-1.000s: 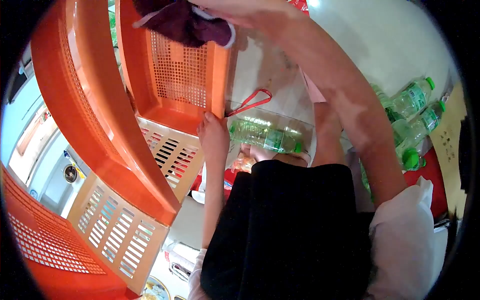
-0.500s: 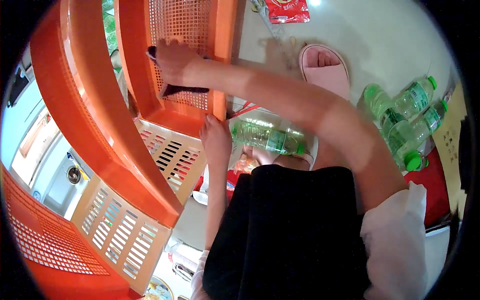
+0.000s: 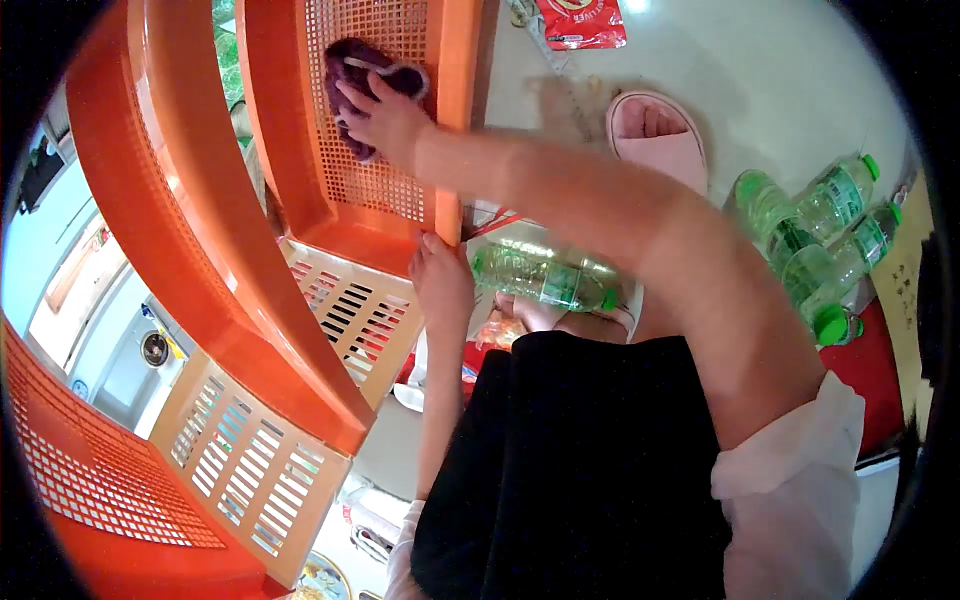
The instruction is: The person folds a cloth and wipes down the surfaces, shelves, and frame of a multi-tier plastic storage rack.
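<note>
A dark purple cloth lies bunched against the mesh panel of an orange plastic rack. My right hand presses on the cloth with its fingers bent over it, holding it to the mesh. Lower down, my left hand is closed around the rack's orange edge, its thumb near the corner. Close beside my left hand, a green-tinted plastic bottle lies on its side.
Several green-capped bottles lie at the right. A red packet is on the pale floor beyond a foot in a pink slipper. More rack tiers with beige slatted shelves extend to the left.
My right hand and the cloth have moved up and slightly right over the mesh, and its fingers have spread from a tighter fist. My left hand stays on the rack's edge.
</note>
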### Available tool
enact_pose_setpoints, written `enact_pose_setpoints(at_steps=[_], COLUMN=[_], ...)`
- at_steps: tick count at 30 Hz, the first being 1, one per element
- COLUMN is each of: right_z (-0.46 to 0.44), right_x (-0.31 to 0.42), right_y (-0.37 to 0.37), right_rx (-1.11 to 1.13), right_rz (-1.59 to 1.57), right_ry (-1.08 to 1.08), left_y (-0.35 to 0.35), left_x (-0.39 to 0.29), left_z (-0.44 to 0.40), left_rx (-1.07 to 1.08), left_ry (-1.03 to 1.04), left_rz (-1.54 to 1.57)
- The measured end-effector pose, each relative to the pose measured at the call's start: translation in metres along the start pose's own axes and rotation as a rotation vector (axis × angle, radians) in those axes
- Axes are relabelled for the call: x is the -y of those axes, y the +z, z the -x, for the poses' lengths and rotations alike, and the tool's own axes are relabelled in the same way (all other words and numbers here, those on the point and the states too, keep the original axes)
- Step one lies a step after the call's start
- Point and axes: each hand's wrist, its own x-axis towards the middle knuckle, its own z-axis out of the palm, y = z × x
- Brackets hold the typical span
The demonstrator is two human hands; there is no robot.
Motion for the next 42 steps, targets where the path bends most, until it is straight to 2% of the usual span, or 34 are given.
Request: enact_pose_setpoints(at_steps=[1, 3, 5, 7, 9, 12, 15, 17, 19, 21, 23, 24, 26, 30, 33, 37, 38, 39, 41, 42], right_z=[-0.012, -0.026, -0.059, -0.054, -0.065, -0.133, -0.06, -0.065, -0.04, -0.038, -0.013, -0.001, 0.017, 0.021, 0.009, -0.008, -0.018, -0.02, -0.012, -0.008], right_x=[-0.016, -0.043, -0.072, -0.116, -0.106, -0.069, -0.026, 0.01, 0.034, 0.065, 0.076, 0.082, 0.084, 0.057, 0.026, -0.02, -0.022, -0.017, 0.001, 0.009], right_y=[0.006, 0.008, 0.009, -0.025, -0.018, 0.053, -0.005, 0.015, 0.018, 0.038, 0.033, 0.033, 0.032, 0.028, 0.023, 0.011, 0.013, 0.016, 0.004, 0.008], right_rx=[-0.042, -0.311, -0.43, -0.202, -0.117, -0.601, -0.513, -0.568, -0.413, -0.502, -0.343, -0.343, -0.276, -0.186, -0.208, -0.334, -0.729, -0.73, -0.288, -0.357], right_rz=[0.03, 0.016, 0.163, 0.113, 0.084, 0.247, 0.091, 0.071, -0.029, -0.193, -0.154, -0.156, -0.222, -0.196, -0.1, 0.006, 0.795, 0.797, 0.037, 0.028], right_ry=[-0.119, -0.065, 0.224, 0.098, 0.111, 0.427, 0.428, 0.269, -0.101, -0.19, -0.31, -0.311, -0.452, -0.528, -0.442, -0.116, 0.18, 0.18, 0.024, 0.021], left_y=[-0.001, -0.004, -0.008, -0.008, -0.005, -0.004, -0.008, -0.003, -0.001, 0.005, 0.015, 0.014, 0.01, -0.008, -0.014, -0.01, -0.01, -0.01, -0.009, -0.009], left_x=[-0.001, -0.003, -0.007, -0.008, -0.007, -0.003, 0.0, 0.005, 0.008, 0.014, 0.022, 0.022, 0.018, -0.002, -0.006, -0.006, -0.006, -0.005, -0.005, -0.006], left_z=[-0.001, -0.001, 0.0, 0.001, 0.002, -0.001, -0.003, -0.003, -0.003, -0.002, -0.004, -0.004, -0.005, -0.003, -0.003, -0.004, -0.004, -0.004, -0.003, -0.004], left_rx=[0.022, 0.05, 0.039, 0.007, -0.034, 0.012, 0.07, 0.076, 0.073, 0.065, -0.033, -0.033, 0.055, 0.07, 0.116, 0.103, 0.114, 0.112, 0.073, 0.071], left_ry=[-0.026, -0.054, -0.035, -0.026, -0.011, -0.025, -0.054, -0.021, 0.008, 0.031, 0.151, 0.149, 0.065, -0.08, -0.134, -0.142, -0.147, -0.146, -0.122, -0.119], left_rz=[0.014, 0.026, 0.005, 0.009, 0.022, -0.003, 0.034, 0.151, 0.175, 0.199, 0.204, 0.204, 0.108, 0.148, 0.13, 0.141, 0.144, 0.146, 0.135, 0.138])
